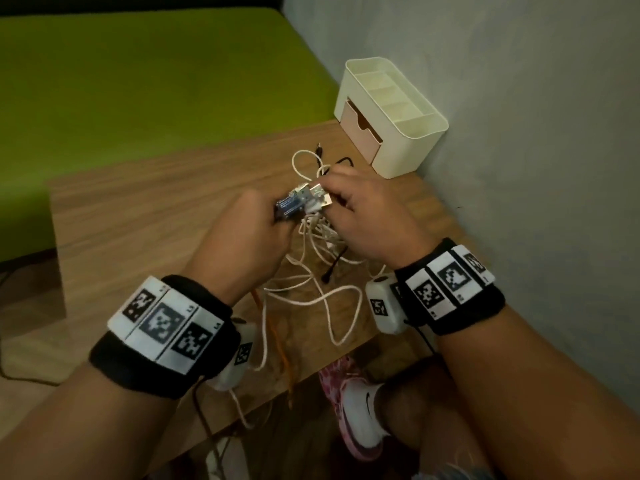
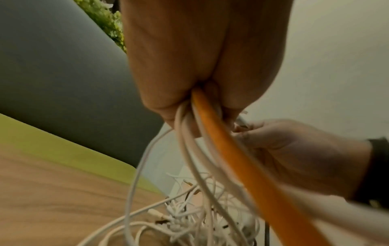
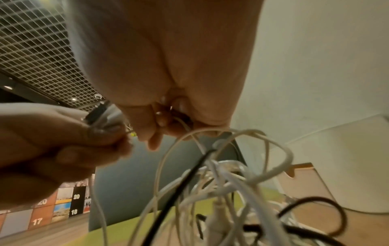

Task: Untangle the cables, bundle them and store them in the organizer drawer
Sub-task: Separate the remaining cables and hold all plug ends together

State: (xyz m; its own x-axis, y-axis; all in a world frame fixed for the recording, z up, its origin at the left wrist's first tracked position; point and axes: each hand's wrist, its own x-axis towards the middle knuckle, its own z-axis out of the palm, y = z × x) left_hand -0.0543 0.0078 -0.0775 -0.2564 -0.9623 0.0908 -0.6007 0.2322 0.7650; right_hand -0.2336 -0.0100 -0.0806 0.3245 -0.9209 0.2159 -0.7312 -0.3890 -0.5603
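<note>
A tangle of white cables with an orange cable and a black cable hangs over the wooden table. My left hand grips a bunch of plug ends, blue and silver USB plugs sticking out; the orange cable and white cables run out of its fist. My right hand pinches a thin white cable right beside those plugs. The cream organizer stands at the table's far right corner, its pink drawer pulled slightly out.
A grey wall runs along the table's right side. A green surface lies beyond the table's far edge. Loose white loops and a black plug end lie in front of the organizer. A shoe shows below the near edge.
</note>
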